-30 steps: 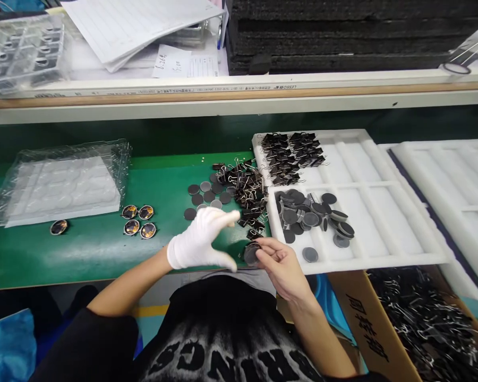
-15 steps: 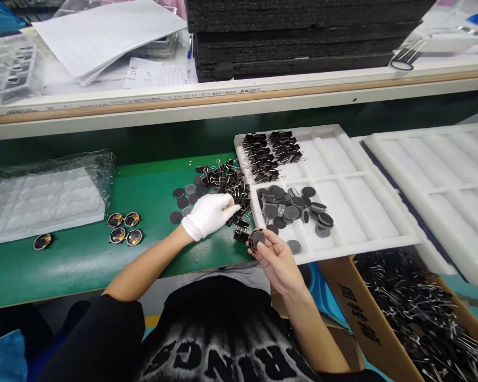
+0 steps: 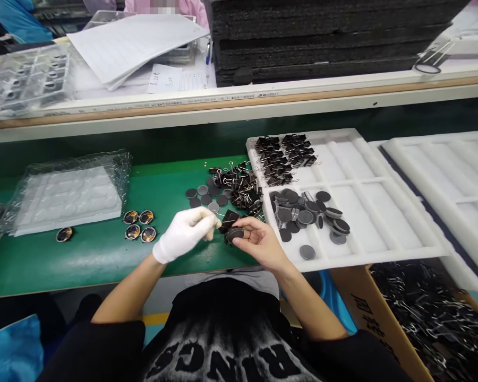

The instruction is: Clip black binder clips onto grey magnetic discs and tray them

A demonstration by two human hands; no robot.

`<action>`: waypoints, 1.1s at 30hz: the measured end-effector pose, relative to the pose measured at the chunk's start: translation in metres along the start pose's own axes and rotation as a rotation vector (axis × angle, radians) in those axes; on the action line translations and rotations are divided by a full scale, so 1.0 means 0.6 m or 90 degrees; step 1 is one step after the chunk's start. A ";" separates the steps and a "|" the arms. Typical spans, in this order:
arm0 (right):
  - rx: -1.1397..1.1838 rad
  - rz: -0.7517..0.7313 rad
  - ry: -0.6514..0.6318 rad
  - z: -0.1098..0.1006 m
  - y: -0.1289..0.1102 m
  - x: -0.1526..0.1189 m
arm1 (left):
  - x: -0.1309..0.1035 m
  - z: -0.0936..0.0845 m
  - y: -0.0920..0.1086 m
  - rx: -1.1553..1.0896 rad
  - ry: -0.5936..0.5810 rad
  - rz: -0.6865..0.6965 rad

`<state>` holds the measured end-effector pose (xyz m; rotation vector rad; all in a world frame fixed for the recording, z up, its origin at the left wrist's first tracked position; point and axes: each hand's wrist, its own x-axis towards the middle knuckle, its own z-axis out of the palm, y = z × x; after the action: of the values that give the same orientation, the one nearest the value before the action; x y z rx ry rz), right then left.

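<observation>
My left hand [image 3: 189, 231], in a white glove, pinches the wire handle of a black binder clip [image 3: 228, 220] over the green table [image 3: 175, 257]. Touching the clip from the right, my bare right hand [image 3: 259, 241] holds a dark round disc [image 3: 235, 234] between thumb and fingers. Just behind both hands lies a heap of binder clips [image 3: 241, 183], with loose grey discs [image 3: 202, 199] to its left. On the white tray [image 3: 358, 225] are rows of clips [image 3: 273, 159] and a pile of discs [image 3: 302, 212].
Several round pieces with gold patterns [image 3: 146, 217] lie left of my hands, near a clear plastic tray [image 3: 69, 196]. A cardboard box [image 3: 356, 297] of clips stands at the lower right. Behind runs a raised shelf edge [image 3: 223, 106] with black foam sheets [image 3: 326, 48] and papers.
The view has shifted, so the scene sits further right. My left hand has drawn back from the heap with a clip, and my right hand has moved left to meet it, still holding the disc.
</observation>
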<state>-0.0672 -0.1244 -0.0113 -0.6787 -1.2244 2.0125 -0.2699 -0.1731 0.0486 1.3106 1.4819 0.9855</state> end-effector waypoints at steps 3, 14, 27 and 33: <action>-0.034 -0.004 -0.043 -0.001 0.000 0.004 | -0.019 -0.031 -0.002 0.196 0.083 0.038; -0.216 0.023 -0.144 -0.003 -0.024 0.007 | -0.033 -0.052 0.002 0.587 -0.104 0.074; -0.245 -0.034 -0.144 -0.030 -0.035 0.000 | -0.033 -0.046 -0.015 0.341 -0.208 -0.088; -0.193 0.057 -0.135 -0.039 -0.038 0.012 | -0.049 -0.043 0.009 0.285 -0.262 -0.252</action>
<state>-0.0486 -0.0983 -0.0012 -0.6851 -1.6750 2.0308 -0.2920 -0.2019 0.0643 1.3480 1.5932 0.1159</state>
